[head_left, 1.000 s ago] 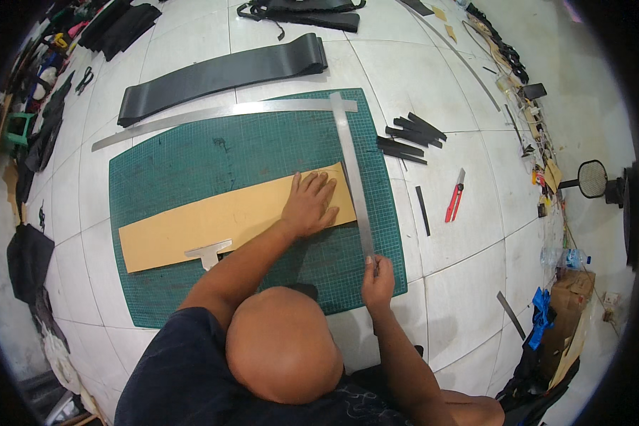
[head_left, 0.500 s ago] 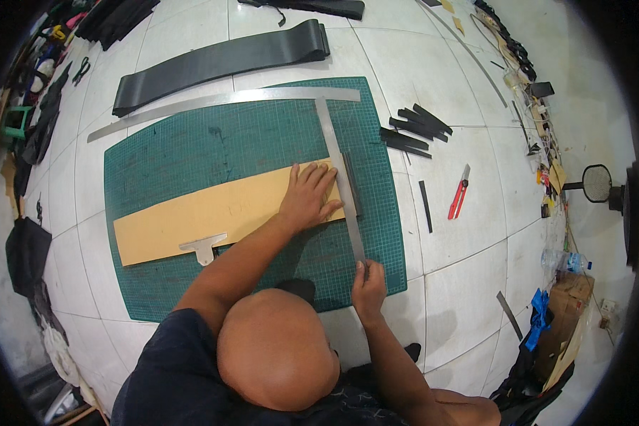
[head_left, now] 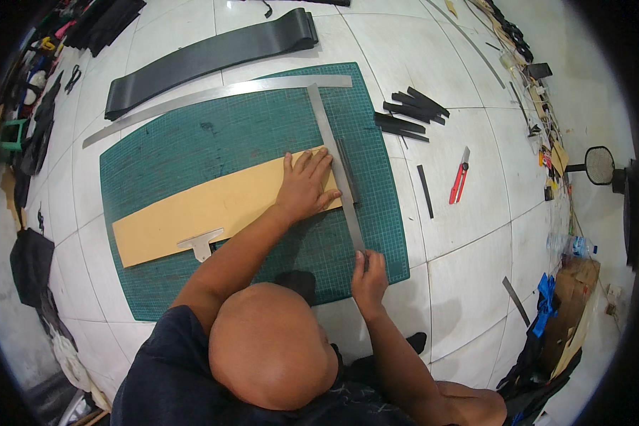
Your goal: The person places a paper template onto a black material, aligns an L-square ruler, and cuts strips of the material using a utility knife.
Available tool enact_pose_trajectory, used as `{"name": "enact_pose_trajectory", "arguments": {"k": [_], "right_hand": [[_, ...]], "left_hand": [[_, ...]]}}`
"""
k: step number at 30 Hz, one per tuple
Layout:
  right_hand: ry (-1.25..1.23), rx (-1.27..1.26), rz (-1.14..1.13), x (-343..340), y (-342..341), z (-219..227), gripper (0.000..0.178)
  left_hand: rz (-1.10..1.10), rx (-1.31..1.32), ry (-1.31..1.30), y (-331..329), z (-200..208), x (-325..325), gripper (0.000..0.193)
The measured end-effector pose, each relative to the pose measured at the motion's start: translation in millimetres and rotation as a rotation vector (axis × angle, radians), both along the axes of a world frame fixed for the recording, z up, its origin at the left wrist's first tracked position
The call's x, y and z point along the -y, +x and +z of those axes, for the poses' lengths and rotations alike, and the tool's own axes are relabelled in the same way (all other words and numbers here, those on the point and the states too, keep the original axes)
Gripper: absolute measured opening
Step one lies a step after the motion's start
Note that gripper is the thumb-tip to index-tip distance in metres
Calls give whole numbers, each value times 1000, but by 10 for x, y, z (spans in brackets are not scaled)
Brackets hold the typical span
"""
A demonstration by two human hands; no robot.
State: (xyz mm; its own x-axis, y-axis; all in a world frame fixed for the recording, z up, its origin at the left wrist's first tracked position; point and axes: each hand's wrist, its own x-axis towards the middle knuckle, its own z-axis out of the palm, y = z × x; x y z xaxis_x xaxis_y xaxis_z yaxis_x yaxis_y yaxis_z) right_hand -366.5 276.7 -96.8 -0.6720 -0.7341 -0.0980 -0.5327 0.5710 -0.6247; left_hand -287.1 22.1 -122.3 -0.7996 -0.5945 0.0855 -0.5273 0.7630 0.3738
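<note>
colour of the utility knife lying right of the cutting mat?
Red utility knife, on the white tile floor; head view.

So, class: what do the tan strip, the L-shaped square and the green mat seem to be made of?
Tan strip: probably leather or stiff board; matte, even tan, lies flat under the left hand.
L-shaped square: metal, likely steel; grey with a dull sheen, thin and straight, its lower end at the right hand.
Green mat: looks like rubbery plastic; matte with a printed grid.

My head camera is looking steeply down over my head, fairly close above the green cutting mat on the floor.
</note>
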Motion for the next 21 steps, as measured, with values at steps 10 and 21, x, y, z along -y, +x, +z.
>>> {"name": "enact_pose_trajectory", "arguments": {"k": [10, 21], "right_hand": [[74, 35, -26, -12, 12, -59, 27], [114, 93, -39, 28, 10, 44, 33]], "left_hand": [[2, -36, -116, 21, -97, -17, 85], [-8, -42, -96, 18, -109, -21, 84]]}}
